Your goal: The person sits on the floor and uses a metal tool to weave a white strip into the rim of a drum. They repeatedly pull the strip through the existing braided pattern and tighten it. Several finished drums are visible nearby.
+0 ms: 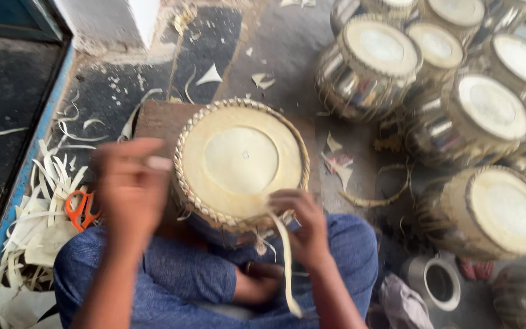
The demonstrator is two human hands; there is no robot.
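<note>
A round drum (241, 159) with a pale skin head and a braided rim rests on a wooden block (161, 119) between my knees. My right hand (302, 226) pinches a pale leather strap (286, 262) at the drum's near rim; the strap hangs down over my blue trousers. My left hand (130, 190) is blurred, raised beside the drum's left edge, fingers curled, with nothing visible in it.
Several finished drums (372, 61) with shiny metal bodies are stacked at the right. Pale strap offcuts (38, 213) and orange-handled scissors (80, 208) lie on the floor at the left, by a blue ledge (28, 170). A metal shell (436, 281) sits at the lower right.
</note>
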